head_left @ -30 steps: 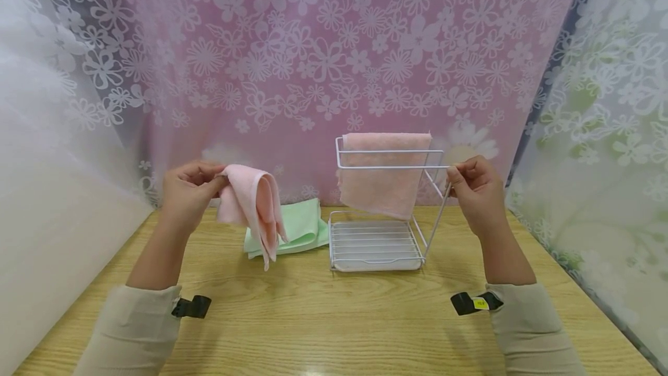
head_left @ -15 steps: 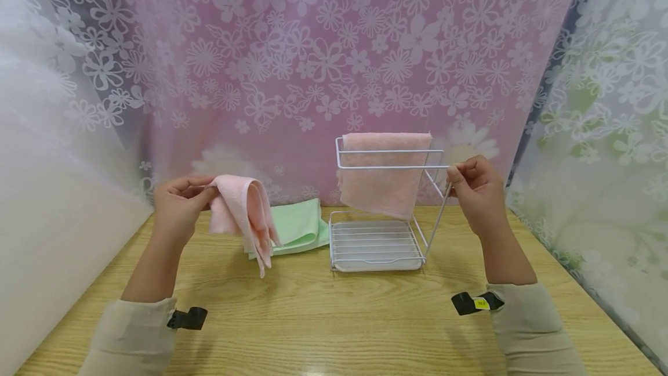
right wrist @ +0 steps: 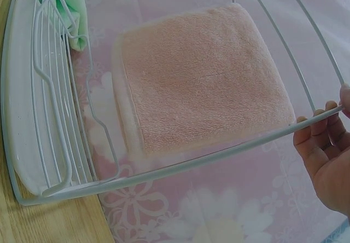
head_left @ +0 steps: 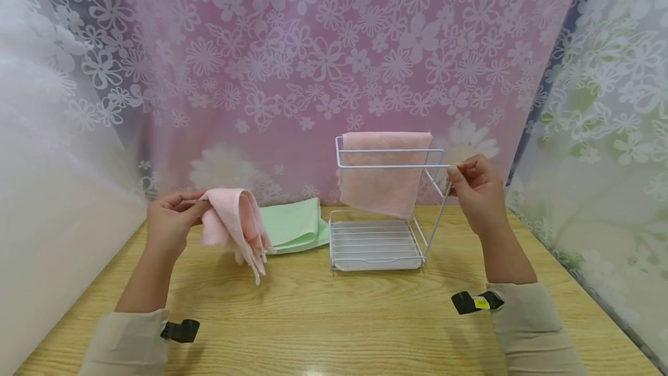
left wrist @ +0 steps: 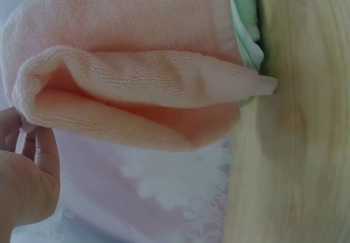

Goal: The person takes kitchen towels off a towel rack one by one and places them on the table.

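Observation:
My left hand (head_left: pixel 173 222) pinches a folded pink towel (head_left: pixel 229 213) by its top corner, and the cloth droops above the table. In the left wrist view the towel (left wrist: pixel 136 35) shows its open fold, with fingertips at one end. My right hand (head_left: pixel 477 193) grips the upper right corner of a white wire rack (head_left: pixel 391 166). A second pink towel (head_left: pixel 383 181) hangs over the rack's rear top bar; the right wrist view shows this hanging towel (right wrist: pixel 202 79) from the side. Behind the held towel lies a folded green towel (head_left: pixel 294 222), partly covered by it.
The rack's base holds a white tray (head_left: pixel 376 264) under wire slats, standing on the wooden table (head_left: pixel 323 318). A pink flowered curtain (head_left: pixel 292 62) closes off the back. Pale sheets stand at the left and right (head_left: pixel 610 149) sides.
My left hand has moved down and to the left with the pink towel, uncovering more of the green towel's right part. The right hand and the rack have stayed in place.

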{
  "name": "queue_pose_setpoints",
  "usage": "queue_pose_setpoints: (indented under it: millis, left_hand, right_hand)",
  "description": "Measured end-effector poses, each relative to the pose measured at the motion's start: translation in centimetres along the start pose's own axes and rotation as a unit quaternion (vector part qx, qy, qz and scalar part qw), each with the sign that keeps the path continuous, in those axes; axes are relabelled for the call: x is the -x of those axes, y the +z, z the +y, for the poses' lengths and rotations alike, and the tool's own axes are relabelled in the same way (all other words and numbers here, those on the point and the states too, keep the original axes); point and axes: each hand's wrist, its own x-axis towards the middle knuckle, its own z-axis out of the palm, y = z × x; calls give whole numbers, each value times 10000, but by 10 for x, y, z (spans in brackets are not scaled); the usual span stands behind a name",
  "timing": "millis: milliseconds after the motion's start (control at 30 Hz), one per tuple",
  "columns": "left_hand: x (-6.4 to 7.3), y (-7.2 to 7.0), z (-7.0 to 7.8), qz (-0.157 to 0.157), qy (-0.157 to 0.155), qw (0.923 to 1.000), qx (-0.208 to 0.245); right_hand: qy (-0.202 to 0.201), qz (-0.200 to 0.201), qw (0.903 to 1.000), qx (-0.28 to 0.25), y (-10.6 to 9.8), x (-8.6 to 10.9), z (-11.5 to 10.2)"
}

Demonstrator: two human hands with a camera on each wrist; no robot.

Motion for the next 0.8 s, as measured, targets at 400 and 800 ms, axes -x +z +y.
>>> queue_pose_setpoints:
  millis: [400,800]
  left_hand:
    - [-9,-34,-17,162,-482,9979,-398]
    - [-15,-62,-22,482,-706,9891,-1196]
  right_hand:
    - [16,1,10000,-20,0,-1,0]
    - [1,-10,10000,-47,0,0,-1]
